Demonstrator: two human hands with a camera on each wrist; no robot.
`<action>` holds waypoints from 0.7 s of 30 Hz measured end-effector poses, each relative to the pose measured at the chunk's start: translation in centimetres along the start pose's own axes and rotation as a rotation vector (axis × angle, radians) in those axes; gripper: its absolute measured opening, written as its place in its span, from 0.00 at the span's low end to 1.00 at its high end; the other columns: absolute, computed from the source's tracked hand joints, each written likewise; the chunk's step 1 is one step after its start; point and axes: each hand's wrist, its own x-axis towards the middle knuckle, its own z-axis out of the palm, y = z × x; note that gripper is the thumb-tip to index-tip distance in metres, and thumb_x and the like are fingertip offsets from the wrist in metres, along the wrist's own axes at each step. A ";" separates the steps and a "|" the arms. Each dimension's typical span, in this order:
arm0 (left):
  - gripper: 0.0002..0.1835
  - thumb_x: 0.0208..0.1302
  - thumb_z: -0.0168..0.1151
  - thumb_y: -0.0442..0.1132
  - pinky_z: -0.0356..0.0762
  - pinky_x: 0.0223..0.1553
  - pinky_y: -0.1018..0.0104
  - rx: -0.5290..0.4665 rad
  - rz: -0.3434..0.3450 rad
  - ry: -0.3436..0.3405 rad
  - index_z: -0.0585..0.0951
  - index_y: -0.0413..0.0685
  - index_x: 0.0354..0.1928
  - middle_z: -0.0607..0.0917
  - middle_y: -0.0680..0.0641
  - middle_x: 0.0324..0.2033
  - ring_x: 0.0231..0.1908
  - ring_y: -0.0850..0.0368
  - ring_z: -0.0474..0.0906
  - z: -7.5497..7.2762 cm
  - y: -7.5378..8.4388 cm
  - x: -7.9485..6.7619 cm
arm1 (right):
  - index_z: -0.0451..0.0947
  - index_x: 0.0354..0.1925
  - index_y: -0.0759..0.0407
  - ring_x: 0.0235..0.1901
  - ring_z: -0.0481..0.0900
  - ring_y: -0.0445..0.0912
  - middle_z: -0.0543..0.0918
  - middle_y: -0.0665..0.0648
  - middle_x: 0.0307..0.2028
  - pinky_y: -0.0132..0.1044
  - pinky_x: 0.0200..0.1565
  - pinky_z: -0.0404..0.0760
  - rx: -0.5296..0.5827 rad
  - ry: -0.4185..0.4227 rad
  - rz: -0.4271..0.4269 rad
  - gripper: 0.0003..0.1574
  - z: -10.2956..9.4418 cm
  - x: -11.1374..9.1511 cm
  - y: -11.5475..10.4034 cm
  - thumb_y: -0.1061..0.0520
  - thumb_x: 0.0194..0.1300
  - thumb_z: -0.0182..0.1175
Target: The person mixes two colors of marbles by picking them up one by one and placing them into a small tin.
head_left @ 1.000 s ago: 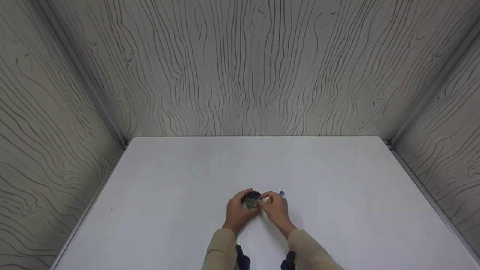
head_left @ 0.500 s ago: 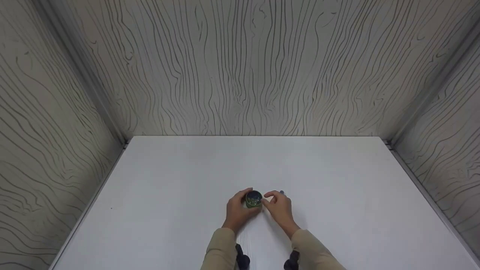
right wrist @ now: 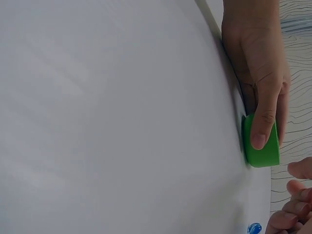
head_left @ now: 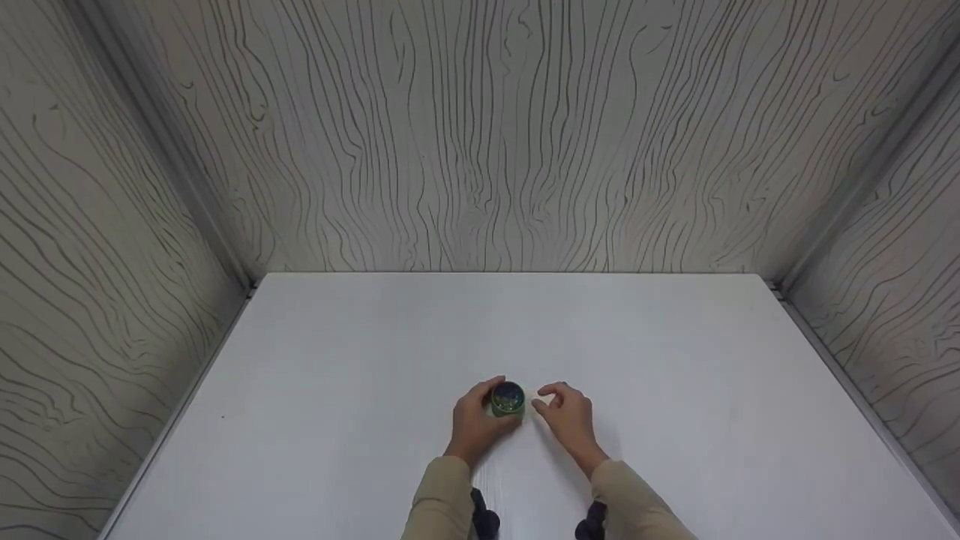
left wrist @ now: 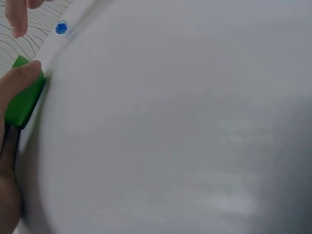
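Note:
My left hand (head_left: 478,424) grips a small round green container (head_left: 508,405), its thumb pressed to the near side. The container stands upright on the white table, and its round top looks dark with green and yellow specks in the head view. In the left wrist view, its green wall (left wrist: 25,100) shows beside the thumb. Just to the right, my right hand (head_left: 566,416) hovers with loosely bent fingers, thumb and index apart with nothing visible between them. A small shiny blue piece with a clear edge (left wrist: 61,27) lies on the table; the right hand largely hides it in the head view.
The white tabletop (head_left: 337,360) is bounded by pale wood-grain panels (head_left: 480,150) at the back and both sides. A tiny dark speck (head_left: 223,417) marks the table at the left.
My right hand has drawn away from the container's rim to the right, its thumb and index parting. It now covers the blue piece more. The left hand and the container have stayed put.

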 end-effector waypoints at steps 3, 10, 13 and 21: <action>0.34 0.44 0.77 0.41 0.76 0.64 0.55 0.004 -0.009 -0.001 0.78 0.47 0.58 0.84 0.46 0.54 0.58 0.48 0.79 0.0 0.0 0.0 | 0.82 0.36 0.67 0.19 0.63 0.37 0.69 0.49 0.17 0.24 0.20 0.62 0.000 -0.005 0.011 0.09 0.0 0.1 0.4 0.64 0.55 0.66; 0.34 0.44 0.77 0.43 0.75 0.65 0.55 0.000 -0.027 -0.015 0.78 0.49 0.58 0.84 0.46 0.55 0.59 0.48 0.79 0.0 -0.2 0.0 | 0.82 0.35 0.67 0.19 0.63 0.37 0.69 0.48 0.16 0.24 0.25 0.65 -0.018 0.014 0.010 0.08 -0.3 0.2 0.9 0.64 0.54 0.66; 0.35 0.45 0.77 0.42 0.75 0.65 0.54 -0.016 -0.048 -0.023 0.78 0.50 0.59 0.83 0.47 0.56 0.59 0.49 0.78 -0.1 -0.1 -0.1 | 0.82 0.36 0.67 0.19 0.62 0.38 0.67 0.47 0.16 0.25 0.25 0.66 -0.013 0.011 0.029 0.09 -0.4 0.3 1.2 0.64 0.54 0.66; 0.36 0.45 0.77 0.44 0.74 0.66 0.55 -0.012 -0.055 -0.033 0.77 0.49 0.59 0.83 0.46 0.57 0.60 0.49 0.78 -0.2 0.2 -0.2 | 0.81 0.38 0.68 0.18 0.61 0.35 0.67 0.47 0.16 0.24 0.21 0.61 0.015 0.011 0.018 0.10 -0.6 0.3 1.8 0.64 0.55 0.65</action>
